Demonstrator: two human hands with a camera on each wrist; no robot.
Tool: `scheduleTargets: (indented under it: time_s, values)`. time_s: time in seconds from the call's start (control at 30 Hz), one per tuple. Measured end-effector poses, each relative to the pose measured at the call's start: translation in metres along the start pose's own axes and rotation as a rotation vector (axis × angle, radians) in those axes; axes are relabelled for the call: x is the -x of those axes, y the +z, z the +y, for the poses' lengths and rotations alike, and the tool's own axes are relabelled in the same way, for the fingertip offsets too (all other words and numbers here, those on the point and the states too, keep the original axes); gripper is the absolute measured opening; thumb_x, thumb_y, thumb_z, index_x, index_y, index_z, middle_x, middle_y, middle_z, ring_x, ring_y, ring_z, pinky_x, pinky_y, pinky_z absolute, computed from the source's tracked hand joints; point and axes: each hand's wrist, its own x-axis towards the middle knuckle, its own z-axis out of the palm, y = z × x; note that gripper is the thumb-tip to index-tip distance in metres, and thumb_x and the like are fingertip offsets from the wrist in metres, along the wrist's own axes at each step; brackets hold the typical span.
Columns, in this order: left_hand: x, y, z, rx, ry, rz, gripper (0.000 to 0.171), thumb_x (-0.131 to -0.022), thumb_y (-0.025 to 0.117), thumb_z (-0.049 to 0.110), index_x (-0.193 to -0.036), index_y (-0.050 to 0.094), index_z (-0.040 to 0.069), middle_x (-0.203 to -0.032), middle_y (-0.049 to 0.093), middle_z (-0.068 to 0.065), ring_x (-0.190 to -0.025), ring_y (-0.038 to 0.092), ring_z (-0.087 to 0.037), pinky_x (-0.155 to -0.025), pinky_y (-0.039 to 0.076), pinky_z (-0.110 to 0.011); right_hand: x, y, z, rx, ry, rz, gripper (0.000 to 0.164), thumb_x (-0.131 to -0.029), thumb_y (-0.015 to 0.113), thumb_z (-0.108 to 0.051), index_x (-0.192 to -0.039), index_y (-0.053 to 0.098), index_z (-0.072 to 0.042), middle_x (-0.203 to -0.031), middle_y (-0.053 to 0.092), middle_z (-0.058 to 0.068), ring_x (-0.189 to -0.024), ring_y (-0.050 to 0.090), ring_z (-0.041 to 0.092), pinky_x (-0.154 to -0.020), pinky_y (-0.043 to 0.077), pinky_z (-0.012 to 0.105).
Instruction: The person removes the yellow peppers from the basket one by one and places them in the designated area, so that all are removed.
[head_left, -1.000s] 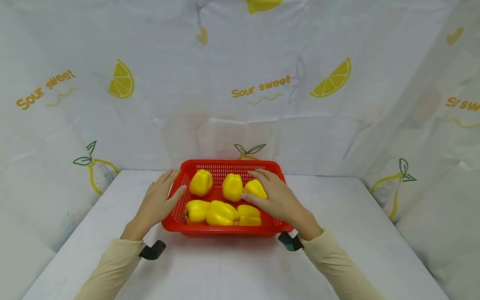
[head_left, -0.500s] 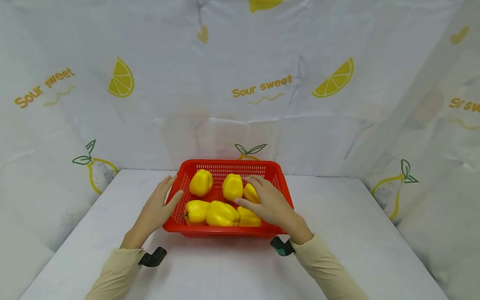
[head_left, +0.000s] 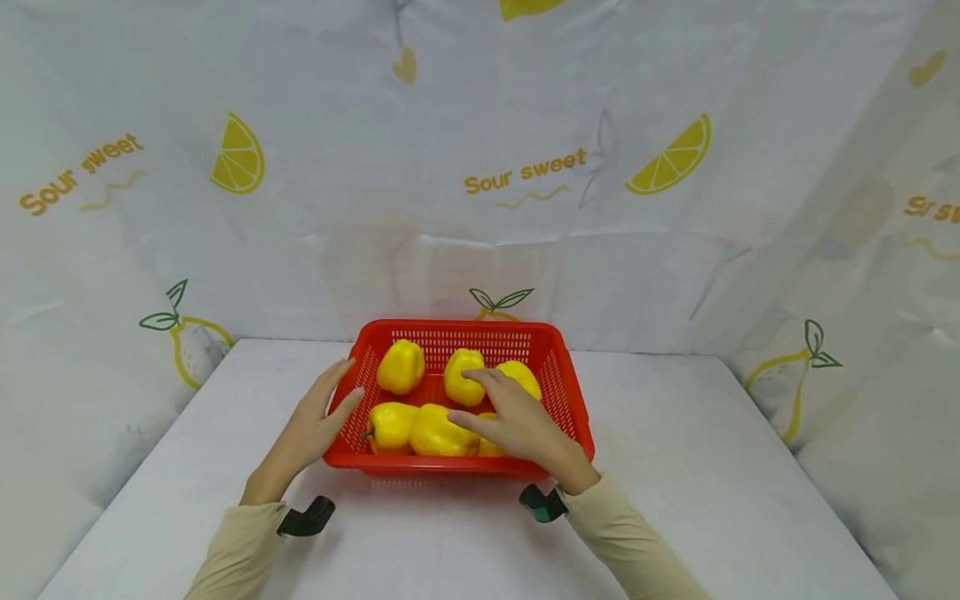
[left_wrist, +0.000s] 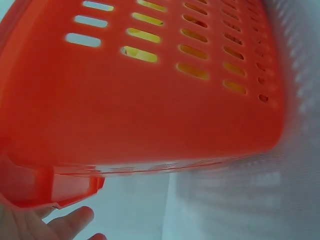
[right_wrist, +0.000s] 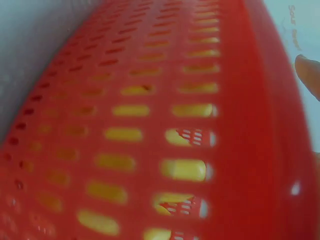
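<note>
A red plastic basket (head_left: 573, 383) with slotted walls holds several yellow bell peppers (head_left: 401, 367). At its left side my left hand (head_left: 309, 427) is spread, fingertips right at the rim, holding nothing. In the left wrist view, some of its fingers (left_wrist: 72, 222) show below the basket's corner. My right hand (head_left: 521, 427) hovers over the basket's right half, fingers extended and thumb apart. It partly hides a bell pepper (head_left: 489, 447) in the near row and overlaps the middle one (head_left: 459, 385) at the back. A fingertip (right_wrist: 309, 72) shows beyond the rim in the right wrist view.
The basket stands on a white-covered table (head_left: 712, 467), near its back edge. Behind rises a white cloth (head_left: 480, 100) printed with lemons and lettering. Black wrist-worn devices (head_left: 307, 517) sit below both hands.
My right hand has moved left and toward me across the basket, uncovering the back right bell pepper. My left hand has drawn slightly toward me. The bell peppers stay in place.
</note>
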Motion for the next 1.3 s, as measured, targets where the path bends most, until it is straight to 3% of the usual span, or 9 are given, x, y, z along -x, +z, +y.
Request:
scheduleTargets:
  time_s: [0.23,0.5,0.63,0.83,1.07,1.3]
  values:
    - [0.0,0.003,-0.001,0.036,-0.034,-0.029,0.064,-0.103,0.046,0.042,-0.157,0.028,0.012,-0.163,0.025,-0.02,-0.147,0.027,-0.045,-0.112,0.028,-0.069,-0.004,0.014,0.0,-0.015,-0.035,-0.03,0.074,-0.087,0.063,-0.062,-0.146,0.048,-0.019,-0.148,0.051,0.004,-0.14,0.043,0.027,-0.115,0.04,0.053]
    - [-0.001,0.006,-0.006,0.052,0.002,-0.049,0.06,-0.102,0.051,0.038,-0.152,0.038,0.008,-0.165,0.022,-0.017,-0.149,0.023,-0.045,-0.114,0.025,-0.069,-0.007,0.026,0.001,-0.023,-0.075,-0.064,0.072,-0.088,0.065,-0.057,-0.146,0.048,-0.017,-0.148,0.051,0.003,-0.136,0.047,0.024,-0.116,0.04,0.048]
    - [0.001,0.005,-0.006,0.067,-0.005,-0.08,0.065,-0.1,0.056,0.036,-0.154,0.034,0.008,-0.166,0.018,-0.017,-0.149,0.022,-0.046,-0.111,0.031,-0.067,-0.009,0.029,0.001,-0.025,-0.073,-0.088,0.07,-0.089,0.064,-0.056,-0.145,0.048,-0.019,-0.148,0.05,0.003,-0.135,0.048,0.023,-0.115,0.04,0.047]
    - [0.006,0.002,-0.005,0.064,0.001,-0.122,0.074,-0.097,0.06,0.038,-0.156,0.029,0.008,-0.167,0.012,-0.016,-0.15,0.019,-0.048,-0.111,0.03,-0.069,-0.012,0.031,0.0,-0.012,-0.038,-0.134,0.071,-0.089,0.061,-0.061,-0.146,0.047,-0.021,-0.144,0.054,0.001,-0.128,0.053,0.019,-0.113,0.043,0.045]
    - [0.009,0.006,-0.005,0.029,0.037,-0.076,0.07,-0.097,0.061,0.035,-0.154,0.032,0.005,-0.166,0.017,-0.015,-0.152,0.016,-0.044,-0.113,0.026,-0.069,-0.017,0.033,-0.002,0.023,-0.023,-0.187,0.075,-0.087,0.06,-0.066,-0.144,0.049,-0.02,-0.133,0.063,0.001,-0.114,0.058,0.018,-0.105,0.048,0.044]
    - [0.01,0.007,-0.006,0.049,0.068,-0.049,0.062,-0.099,0.057,0.019,-0.154,0.033,0.005,-0.165,0.02,-0.017,-0.151,0.017,-0.043,-0.117,0.021,-0.067,-0.017,0.034,-0.002,-0.003,-0.029,-0.198,0.076,-0.085,0.064,-0.063,-0.146,0.047,-0.02,-0.14,0.058,0.001,-0.122,0.055,0.02,-0.109,0.045,0.046]
